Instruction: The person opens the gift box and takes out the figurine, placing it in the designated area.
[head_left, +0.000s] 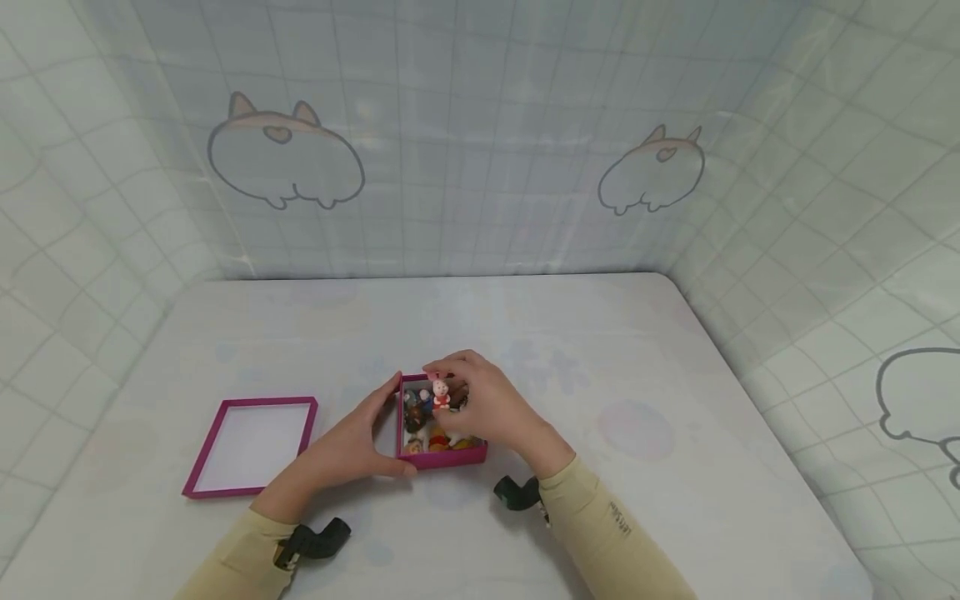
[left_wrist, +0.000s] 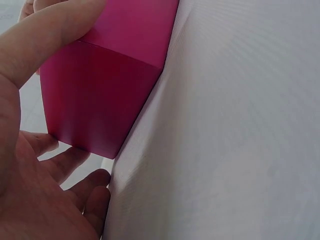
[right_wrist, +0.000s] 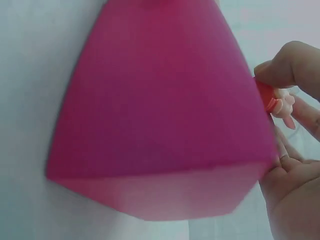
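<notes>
A small magenta box (head_left: pixel 450 459) stands on the table with its top uncovered, packed with several little toy figurines (head_left: pixel 417 417). My left hand (head_left: pixel 348 450) grips the box by its left side, thumb at the front corner and fingers toward the back; the left wrist view shows the thumb and fingers on the box walls (left_wrist: pixel 100 95). Over the box's right part, my right hand (head_left: pixel 495 408) pinches a pink piglet figurine (head_left: pixel 441 395) in red. In the right wrist view the piglet (right_wrist: pixel 284 105) shows at the box's rim, between thumb and fingers. The hand hides some figurines.
Left of the box, a shallow magenta-rimmed lid (head_left: pixel 270 402) lies with its white inside up, partly behind the left forearm. The pale tabletop (head_left: pixel 585 350) reaches back to a curtain (head_left: pixel 480 167) with a grid and cartoon animals. Dark wrist cameras (head_left: pixel 322 540) sit below both hands.
</notes>
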